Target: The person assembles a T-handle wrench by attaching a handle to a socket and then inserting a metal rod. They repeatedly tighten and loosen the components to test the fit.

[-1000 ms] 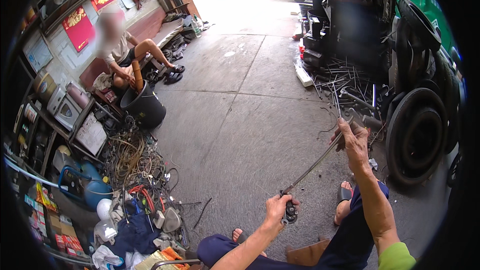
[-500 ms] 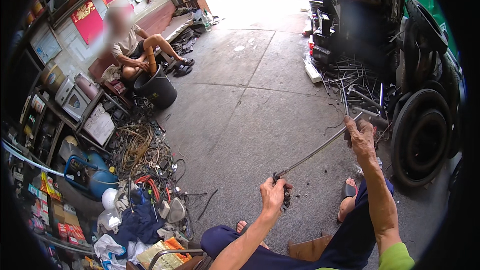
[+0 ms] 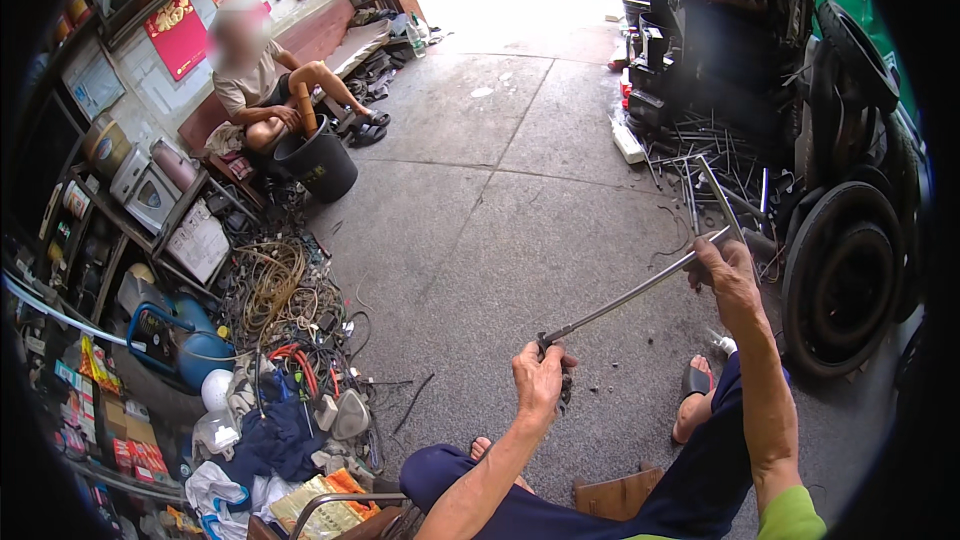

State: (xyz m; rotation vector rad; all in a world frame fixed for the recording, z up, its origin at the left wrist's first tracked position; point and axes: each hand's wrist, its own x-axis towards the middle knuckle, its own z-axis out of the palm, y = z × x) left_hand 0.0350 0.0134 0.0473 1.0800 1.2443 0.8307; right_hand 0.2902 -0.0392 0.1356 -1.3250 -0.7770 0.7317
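Observation:
A long, slim metal rod [image 3: 640, 292] slants between my hands above the floor. My left hand [image 3: 538, 380] is closed around its lower end, where a dark fitting sits; small dark parts hang below the fingers. Higher and to the right, my right hand [image 3: 730, 275] grips the rod's upper end. A flat grey metal bar [image 3: 718, 195] stands up out of the same grip, at a steep angle to the rod. Whether bar and rod are joined is hidden by my fingers.
Loose metal rods [image 3: 700, 140] lie in a heap ahead on the right, beside wheels and tyres [image 3: 848, 275]. Tangled cables [image 3: 270, 280] and cloths cover the left side. A person [image 3: 260, 90] sits beyond a black bucket [image 3: 318, 168]. A wooden board [image 3: 615, 496] lies between my feet.
The flat bar at my right hand has turned and now shows its broad side. My left hand and the rod's lower end have shifted slightly left. The seated person's arm has moved.

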